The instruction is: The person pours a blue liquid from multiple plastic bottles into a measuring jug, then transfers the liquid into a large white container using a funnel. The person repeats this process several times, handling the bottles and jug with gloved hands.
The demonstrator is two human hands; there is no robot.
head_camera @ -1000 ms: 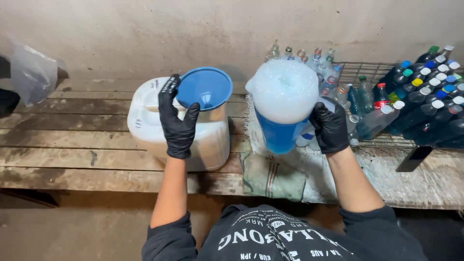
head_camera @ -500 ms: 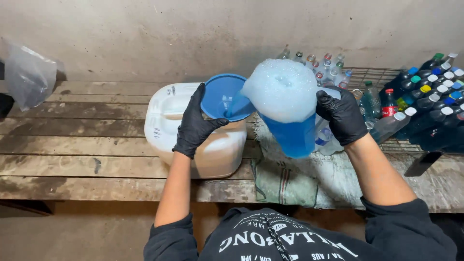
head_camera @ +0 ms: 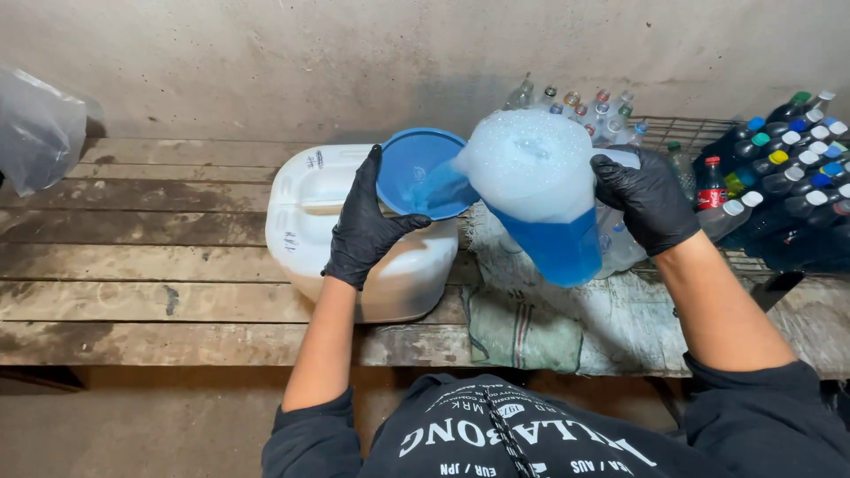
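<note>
My left hand (head_camera: 365,226), in a black glove, grips the rim of a blue funnel (head_camera: 414,171) that sits in the top of a white plastic jerrycan (head_camera: 305,208) on the wooden bench. My right hand (head_camera: 649,196), also gloved, holds a clear jug (head_camera: 540,190) by its handle. The jug is tilted to the left, with foam on top and blue liquid below. A stream of blue liquid runs from its spout into the funnel.
A wooden plank bench (head_camera: 133,265) carries everything. A grey-green cloth (head_camera: 531,323) lies under the jug. Several capped plastic bottles (head_camera: 788,168) lie on a wire rack at the right and along the wall. A clear plastic bag (head_camera: 35,133) hangs at far left.
My right hand has brought the jug left and tipped it over the funnel; liquid now pours. My left hand has shifted up to grip the funnel's rim.
</note>
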